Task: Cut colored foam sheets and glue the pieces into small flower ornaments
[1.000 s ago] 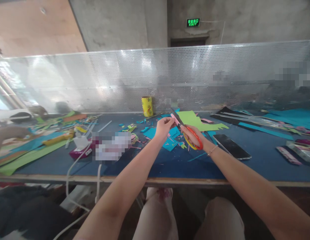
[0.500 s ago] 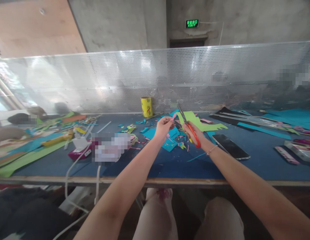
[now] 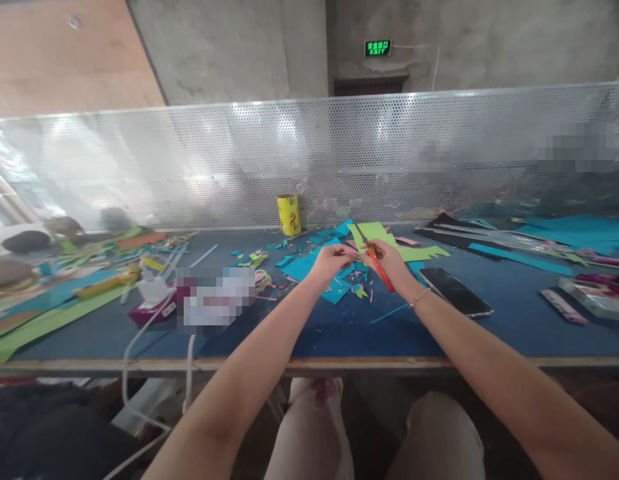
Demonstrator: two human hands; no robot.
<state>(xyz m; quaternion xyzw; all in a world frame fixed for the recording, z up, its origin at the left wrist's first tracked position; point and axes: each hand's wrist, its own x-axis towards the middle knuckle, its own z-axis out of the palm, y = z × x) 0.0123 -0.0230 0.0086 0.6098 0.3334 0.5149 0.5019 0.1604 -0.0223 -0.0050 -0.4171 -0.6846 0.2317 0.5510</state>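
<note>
My right hand (image 3: 392,262) is closed round the red-handled scissors (image 3: 376,261), whose blades point up and away toward the green paper (image 3: 376,233). My left hand (image 3: 329,261) is curled just left of the scissors, its fingers pinched together; what it holds is too small to make out. Both hands hover over teal paper pieces (image 3: 309,267) and small scraps on the blue table (image 3: 339,320).
A black phone (image 3: 455,291) lies right of my right wrist. A yellow can (image 3: 288,214) stands at the back by the perforated metal screen (image 3: 309,160). Coloured paper strips litter the left side (image 3: 64,293). White cables (image 3: 139,320) hang over the front edge. More teal sheets lie far right (image 3: 579,233).
The pink piece seen between my hands earlier no longer shows. The scissors have closed and tilted more upright, and both hands have dropped slightly toward the table.
</note>
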